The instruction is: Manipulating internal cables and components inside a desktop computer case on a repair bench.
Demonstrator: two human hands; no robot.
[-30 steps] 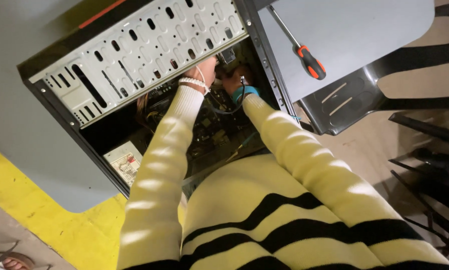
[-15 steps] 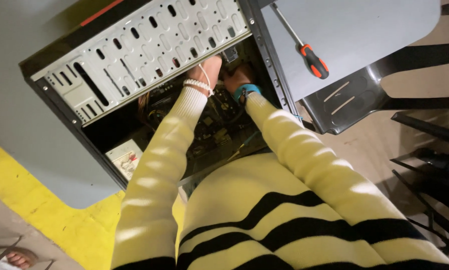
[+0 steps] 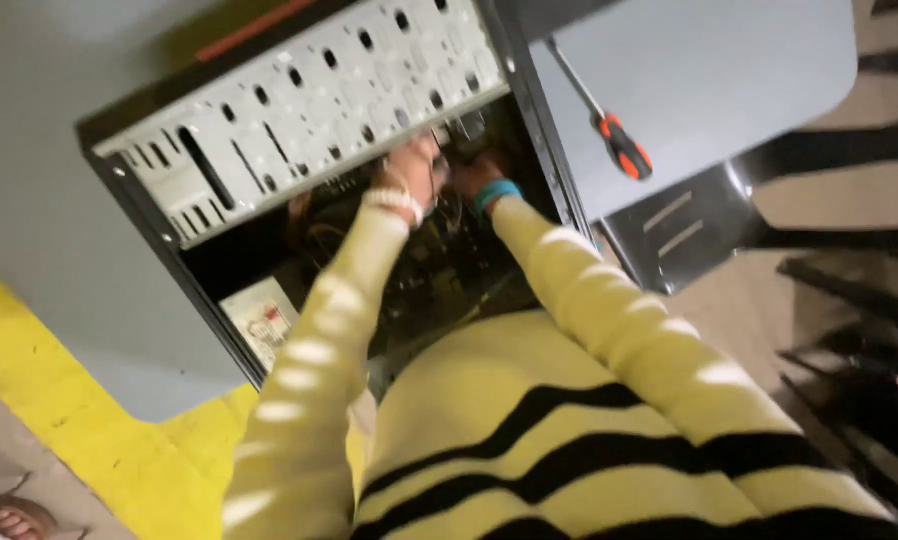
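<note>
The computer case (image 3: 299, 110) lies open on the grey table (image 3: 59, 270), its side panel already off. Both hands work deep inside near the drive cage: the left hand (image 3: 414, 165) and right hand (image 3: 474, 172) are blurred, so their grip cannot be told. The screwdriver (image 3: 609, 125) lies unused beside the case

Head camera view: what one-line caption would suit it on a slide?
Both hands, left hand and right hand, reach deep inside an open computer case; a screwdriver lies beside it.

Sleeves (image 3: 609, 300) — yellow, black-striped.
</note>
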